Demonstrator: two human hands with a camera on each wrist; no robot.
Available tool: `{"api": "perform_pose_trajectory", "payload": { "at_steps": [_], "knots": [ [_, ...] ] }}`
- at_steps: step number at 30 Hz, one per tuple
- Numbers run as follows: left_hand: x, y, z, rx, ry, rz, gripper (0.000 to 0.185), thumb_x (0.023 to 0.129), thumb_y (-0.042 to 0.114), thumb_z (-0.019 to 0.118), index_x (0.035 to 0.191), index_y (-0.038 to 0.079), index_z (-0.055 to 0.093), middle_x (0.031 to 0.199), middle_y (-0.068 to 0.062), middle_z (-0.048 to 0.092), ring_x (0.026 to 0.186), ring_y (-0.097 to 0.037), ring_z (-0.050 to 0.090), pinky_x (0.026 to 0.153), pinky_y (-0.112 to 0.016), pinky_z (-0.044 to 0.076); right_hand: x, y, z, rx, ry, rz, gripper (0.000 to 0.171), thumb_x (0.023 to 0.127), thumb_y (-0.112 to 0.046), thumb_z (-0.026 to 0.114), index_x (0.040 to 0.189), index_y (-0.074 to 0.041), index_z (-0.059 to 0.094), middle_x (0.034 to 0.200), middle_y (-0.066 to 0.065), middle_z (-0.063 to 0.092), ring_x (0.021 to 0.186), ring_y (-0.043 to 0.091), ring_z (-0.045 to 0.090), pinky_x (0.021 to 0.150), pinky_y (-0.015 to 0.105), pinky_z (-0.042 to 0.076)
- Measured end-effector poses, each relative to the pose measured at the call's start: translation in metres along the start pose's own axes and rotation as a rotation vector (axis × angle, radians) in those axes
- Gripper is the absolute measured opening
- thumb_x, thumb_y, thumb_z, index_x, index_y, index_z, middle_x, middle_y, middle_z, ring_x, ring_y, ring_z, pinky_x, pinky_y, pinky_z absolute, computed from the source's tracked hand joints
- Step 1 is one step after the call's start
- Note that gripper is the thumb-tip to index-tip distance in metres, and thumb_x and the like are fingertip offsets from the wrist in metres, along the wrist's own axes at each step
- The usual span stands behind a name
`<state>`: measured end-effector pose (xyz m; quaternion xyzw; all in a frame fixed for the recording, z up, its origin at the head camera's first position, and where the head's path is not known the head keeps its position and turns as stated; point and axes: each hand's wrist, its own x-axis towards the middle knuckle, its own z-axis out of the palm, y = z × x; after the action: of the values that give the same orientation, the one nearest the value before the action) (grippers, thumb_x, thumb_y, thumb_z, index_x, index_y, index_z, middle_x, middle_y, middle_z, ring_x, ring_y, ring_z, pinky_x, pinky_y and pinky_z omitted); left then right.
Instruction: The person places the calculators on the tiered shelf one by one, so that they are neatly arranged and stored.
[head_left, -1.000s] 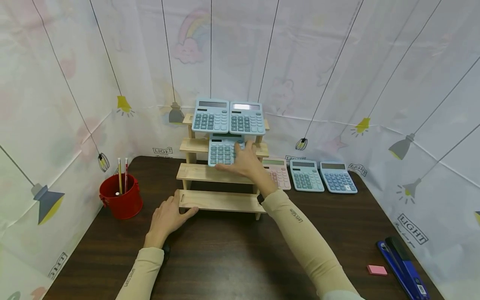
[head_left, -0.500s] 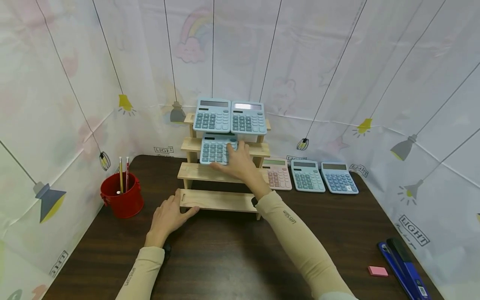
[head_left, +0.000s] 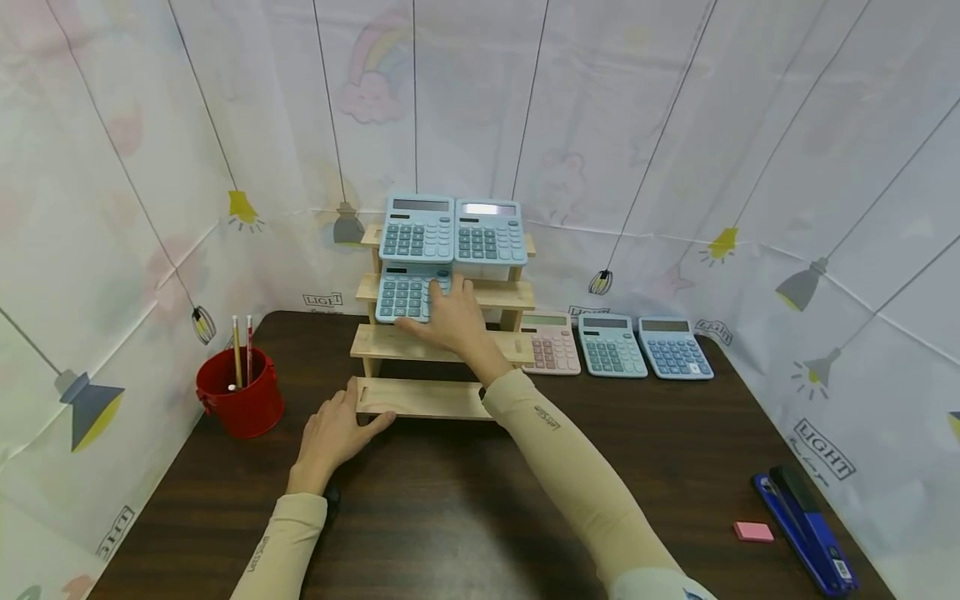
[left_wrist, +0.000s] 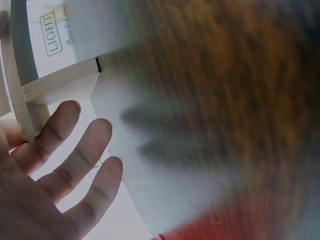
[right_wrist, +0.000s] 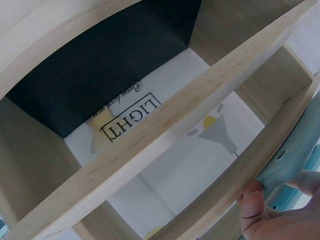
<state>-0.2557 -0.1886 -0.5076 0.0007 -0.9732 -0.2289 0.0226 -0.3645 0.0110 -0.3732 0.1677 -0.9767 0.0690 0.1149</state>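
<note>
A tiered wooden display stand [head_left: 420,398] is on the dark table. On its second tier from the top, at the left, lies a light-blue calculator [head_left: 403,292]; my right hand [head_left: 453,323] grips its right part, partly covering it. In the right wrist view, thumb and fingers [right_wrist: 252,205] pinch the calculator's edge [right_wrist: 287,160] beside a shelf. Two more light-blue calculators [head_left: 417,229] stand side by side on the top tier. My left hand [head_left: 330,437] rests against the front left corner of the lowest shelf, its fingers [left_wrist: 82,160] spread and loosely extended.
Right of the stand stand a pink calculator [head_left: 552,343], a light-blue one [head_left: 611,346] and a bluer one [head_left: 675,348]. A red bucket [head_left: 242,408] with pencils is at the left. A pink eraser [head_left: 753,532] and blue stapler [head_left: 806,529] lie at the right.
My right hand has slid the calculator leftward along the second tier, to beneath the top left calculator. The left hand has stayed at the stand's corner.
</note>
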Motion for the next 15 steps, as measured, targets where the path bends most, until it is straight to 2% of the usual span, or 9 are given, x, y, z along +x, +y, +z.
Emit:
{"api": "perform_pose_trajectory", "payload": {
  "at_steps": [7, 15],
  "knots": [
    [-0.0007, 0.0002, -0.0013, -0.012, -0.016, -0.011, 0.112, 0.085, 0.081, 0.051, 0.159, 0.002, 0.021, 0.145, -0.027, 0.051, 0.122, -0.046, 0.057, 0.098, -0.064, 0.047, 0.0047, -0.0103, 0.0011, -0.015, -0.007, 0.003, 0.101, 0.084, -0.081, 0.053, 0.151, -0.006, 0.043, 0.139, 0.026, 0.041, 0.121, 0.032, 0.044, 0.101, 0.04, 0.049],
    [-0.0001, 0.0, -0.0017, -0.009, -0.017, -0.011, 0.113, 0.085, 0.081, 0.051, 0.159, 0.002, 0.021, 0.145, -0.026, 0.051, 0.123, -0.046, 0.056, 0.099, -0.064, 0.046, 0.0032, -0.0111, 0.0004, -0.01, -0.02, 0.023, 0.102, 0.083, -0.082, 0.053, 0.153, -0.008, 0.04, 0.138, 0.025, 0.04, 0.118, 0.031, 0.044, 0.097, 0.039, 0.051]
  ]
}}
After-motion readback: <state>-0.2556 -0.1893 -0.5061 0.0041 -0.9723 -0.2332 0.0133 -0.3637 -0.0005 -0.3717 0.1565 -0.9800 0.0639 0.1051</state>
